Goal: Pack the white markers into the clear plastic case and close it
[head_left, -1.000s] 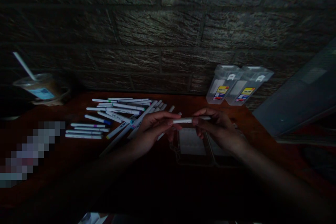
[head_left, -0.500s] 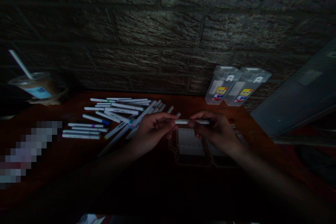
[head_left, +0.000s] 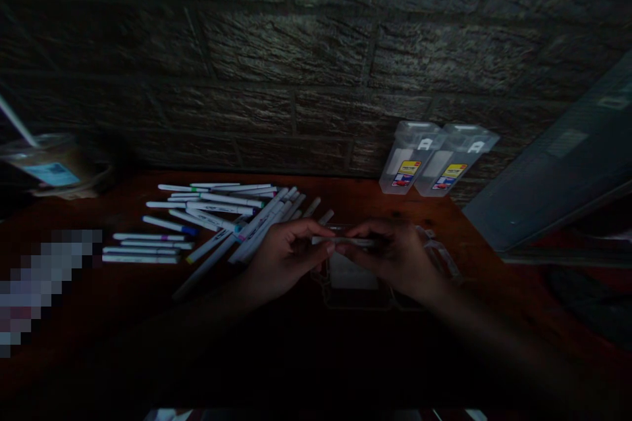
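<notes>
Between my two hands a white marker (head_left: 364, 243) lies level, pinched at both sides. My left hand (head_left: 289, 253) closes thumb and fingers on its left part; my right hand (head_left: 390, 250) grips the right part, and the fingertips nearly meet. Much of the marker is hidden by fingers. Below it on the table lies an open clear plastic case (head_left: 353, 273), partly covered by my right hand. A loose heap of white markers (head_left: 222, 214) with coloured ends spreads to the left of my left hand.
Two clear plastic boxes (head_left: 405, 161) with yellow and blue labels stand by the brick wall (head_left: 316, 52). A drink cup (head_left: 49, 164) with a straw sits at the far left. A grey panel (head_left: 557, 158) rises at the right. The wooden table (head_left: 358, 194) is dimly lit.
My hands have come closer together along the marker and sit slightly lower, covering more of it. The whole view has shifted a little, so objects appear further left.
</notes>
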`<act>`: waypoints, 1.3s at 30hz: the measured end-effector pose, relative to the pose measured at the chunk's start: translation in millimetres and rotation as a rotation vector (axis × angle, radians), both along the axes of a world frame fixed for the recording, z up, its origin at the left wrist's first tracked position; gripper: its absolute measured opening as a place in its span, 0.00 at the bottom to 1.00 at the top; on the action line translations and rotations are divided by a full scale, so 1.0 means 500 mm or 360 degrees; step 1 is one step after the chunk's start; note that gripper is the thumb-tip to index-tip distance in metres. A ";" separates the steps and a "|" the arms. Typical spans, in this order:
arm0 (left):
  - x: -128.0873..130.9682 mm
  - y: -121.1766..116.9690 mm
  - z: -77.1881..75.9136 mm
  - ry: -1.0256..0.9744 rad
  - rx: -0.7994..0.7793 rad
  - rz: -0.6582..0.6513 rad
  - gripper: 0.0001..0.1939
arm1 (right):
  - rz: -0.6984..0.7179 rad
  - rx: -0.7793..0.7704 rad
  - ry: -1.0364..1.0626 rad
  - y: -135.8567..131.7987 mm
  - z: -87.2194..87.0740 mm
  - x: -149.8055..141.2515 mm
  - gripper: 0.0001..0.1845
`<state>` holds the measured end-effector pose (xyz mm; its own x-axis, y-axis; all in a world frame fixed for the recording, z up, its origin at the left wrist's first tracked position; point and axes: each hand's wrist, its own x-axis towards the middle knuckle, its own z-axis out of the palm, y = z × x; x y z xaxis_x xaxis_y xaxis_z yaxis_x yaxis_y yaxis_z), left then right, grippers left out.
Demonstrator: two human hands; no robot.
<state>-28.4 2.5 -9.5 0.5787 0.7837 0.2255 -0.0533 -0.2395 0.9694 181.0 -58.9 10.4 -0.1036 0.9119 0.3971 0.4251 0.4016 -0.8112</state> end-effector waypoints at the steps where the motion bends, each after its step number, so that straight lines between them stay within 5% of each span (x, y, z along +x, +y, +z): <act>1: 0.000 -0.002 0.002 0.0001 0.0001 -0.0024 0.09 | 0.0003 0.0002 0.0001 -0.001 -0.001 0.000 0.03; 18: -0.006 0.012 0.028 -0.0232 -0.0196 0.0013 0.08 | -0.0077 -0.0084 0.0309 0.009 0.022 0.004 0.05; 39: -0.010 0.033 0.021 -0.0578 -0.0464 0.0086 0.07 | 0.0030 -0.0288 0.0874 0.012 0.021 0.022 0.08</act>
